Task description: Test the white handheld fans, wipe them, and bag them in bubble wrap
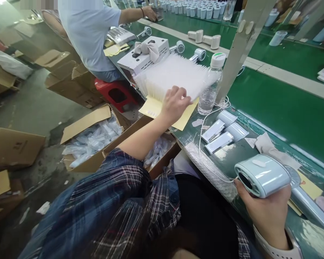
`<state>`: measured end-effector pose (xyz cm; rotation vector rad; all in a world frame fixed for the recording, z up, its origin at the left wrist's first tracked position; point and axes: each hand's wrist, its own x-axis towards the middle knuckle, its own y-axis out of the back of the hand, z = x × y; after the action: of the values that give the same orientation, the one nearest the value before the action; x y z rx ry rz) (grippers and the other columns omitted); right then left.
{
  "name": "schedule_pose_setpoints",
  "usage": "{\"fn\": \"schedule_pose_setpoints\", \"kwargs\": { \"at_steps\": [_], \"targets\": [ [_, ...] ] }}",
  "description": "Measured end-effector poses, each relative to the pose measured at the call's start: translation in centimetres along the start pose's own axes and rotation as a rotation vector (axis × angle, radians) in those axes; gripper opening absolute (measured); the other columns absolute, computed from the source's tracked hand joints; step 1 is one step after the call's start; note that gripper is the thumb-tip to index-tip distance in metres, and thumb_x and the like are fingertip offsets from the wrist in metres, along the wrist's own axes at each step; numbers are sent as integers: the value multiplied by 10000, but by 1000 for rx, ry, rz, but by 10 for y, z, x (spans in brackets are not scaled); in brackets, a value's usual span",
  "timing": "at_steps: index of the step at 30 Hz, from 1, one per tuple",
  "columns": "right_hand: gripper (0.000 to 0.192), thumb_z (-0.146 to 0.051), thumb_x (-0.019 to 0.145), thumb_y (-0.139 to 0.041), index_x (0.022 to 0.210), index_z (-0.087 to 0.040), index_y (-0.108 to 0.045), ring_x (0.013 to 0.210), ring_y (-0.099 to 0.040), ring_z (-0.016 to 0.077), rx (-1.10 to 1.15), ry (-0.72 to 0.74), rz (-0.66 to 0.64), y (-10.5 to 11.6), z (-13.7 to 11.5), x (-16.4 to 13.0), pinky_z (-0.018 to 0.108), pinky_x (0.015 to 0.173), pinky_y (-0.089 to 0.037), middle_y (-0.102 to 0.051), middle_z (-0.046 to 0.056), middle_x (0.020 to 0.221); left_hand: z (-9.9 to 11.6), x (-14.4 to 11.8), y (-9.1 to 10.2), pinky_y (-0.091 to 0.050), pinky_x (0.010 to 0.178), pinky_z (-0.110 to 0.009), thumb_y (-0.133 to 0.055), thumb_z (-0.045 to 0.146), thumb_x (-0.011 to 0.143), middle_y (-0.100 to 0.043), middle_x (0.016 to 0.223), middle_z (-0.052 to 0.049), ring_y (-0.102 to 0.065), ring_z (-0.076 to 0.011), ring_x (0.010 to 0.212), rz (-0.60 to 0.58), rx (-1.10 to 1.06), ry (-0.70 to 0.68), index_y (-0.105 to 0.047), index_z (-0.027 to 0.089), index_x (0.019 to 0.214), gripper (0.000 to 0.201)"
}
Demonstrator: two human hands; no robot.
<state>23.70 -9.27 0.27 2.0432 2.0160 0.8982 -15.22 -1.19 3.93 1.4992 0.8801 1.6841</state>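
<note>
My left hand (175,105) reaches over the near edge of a thick stack of thin white packing bags (175,73), fingers bent and pressed together on the edge of a bag. The thumb is mostly hidden. Under the stack lies yellow card (185,120). Held in my right hand (270,212) is a glossy light-blue hair dryer (263,174), its dark oval opening facing left and a small pale oblong patch on top. Beyond it a silver-blue handle (310,205) extends right; whether it belongs to the held piece I cannot tell.
A capped water bottle (209,86) stands beside a metal post (243,46). Several light-blue flat parts (221,135) and a white cable (201,140) lie on the bench. Open cartons (86,144) of bagged parts sit on the floor. A co-worker (89,36) sits on a red stool (116,93).
</note>
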Motion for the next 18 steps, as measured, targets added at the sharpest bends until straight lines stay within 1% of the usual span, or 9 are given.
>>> {"fn": "schedule_pose_setpoints", "kwargs": {
  "at_steps": [3, 5, 6, 7, 9, 11, 13, 15, 18],
  "targets": [
    [735, -679, 708, -942, 1169, -217, -603, 1093, -699, 398, -40, -132, 12, 5, 8, -3, 585, 1013, -563, -678, 108, 1036, -9, -1, 27, -523, 905, -435, -677, 365, 1079, -762, 1031, -92, -699, -277, 1034, 210, -116, 14, -743, 225, 1083, 155],
    [740, -640, 735, -941, 1231, -218, -589, 950, -717, 340, 55, -222, -36, 5, 13, -3, 515, 874, -607, -698, 90, 1006, 2, -6, 34, -481, 742, -349, -609, 454, 1120, -691, 815, -24, -649, -182, 768, 289, -222, 29, -707, 226, 1054, 256],
    [719, -611, 762, -934, 1257, -218, -591, 866, -715, 305, 133, -257, -79, 4, 15, -3, 475, 799, -613, -714, 84, 997, 15, -9, 32, -449, 683, -327, -588, 502, 1125, -633, 739, 5, -591, -153, 673, 278, -281, 28, -679, 227, 1006, 313],
    [679, -584, 787, -926, 1261, -219, -604, 787, -706, 274, 211, -290, -121, 4, 16, -2, 441, 736, -607, -728, 77, 985, 32, -13, 28, -428, 652, -317, -580, 543, 1121, -590, 702, 21, -549, -140, 628, 224, -335, 14, -647, 228, 953, 363],
    [561, -564, 820, -909, 1186, -218, -663, 703, -701, 247, 325, -368, -176, 5, 19, -1, 398, 662, -590, -752, 69, 935, 74, -20, 12, -435, 661, -319, -601, 587, 1097, -610, 729, 5, -567, -152, 665, 4, -443, -83, -596, 226, 868, 428],
    [494, -587, 830, -898, 1092, -211, -713, 729, -740, 270, 400, -468, -190, 9, 21, -3, 391, 661, -602, -774, 77, 888, 115, -26, -3, -478, 724, -324, -570, 515, 1121, -707, 865, -38, -655, -186, 805, -320, -497, -206, -628, 209, 952, 354],
    [515, -608, 828, -898, 1118, -212, -743, 836, -784, 304, 454, -548, -176, 14, 23, -8, 403, 718, -637, -811, 105, 966, 142, -30, -10, -523, 855, -324, -520, 354, 1142, -762, 1058, -76, -706, -210, 1005, -564, -507, -312, -657, 185, 1098, 222],
    [579, -610, 835, -900, 1236, -223, -743, 917, -801, 314, 455, -588, -132, 19, 24, -14, 420, 779, -664, -827, 128, 1102, 154, -30, -10, -524, 962, -328, -471, 251, 1137, -760, 1186, -98, -702, -224, 1139, -680, -474, -376, -666, 171, 1179, 215],
    [605, -618, 883, -858, 1313, -214, -727, 948, -806, 321, 441, -595, -77, 20, 20, -19, 449, 807, -682, -827, 143, 1139, 153, -29, -4, -519, 930, -351, -415, 269, 1151, -756, 1185, -116, -709, -246, 1114, -738, -368, -403, -681, 163, 1204, 291]
  ]
}}
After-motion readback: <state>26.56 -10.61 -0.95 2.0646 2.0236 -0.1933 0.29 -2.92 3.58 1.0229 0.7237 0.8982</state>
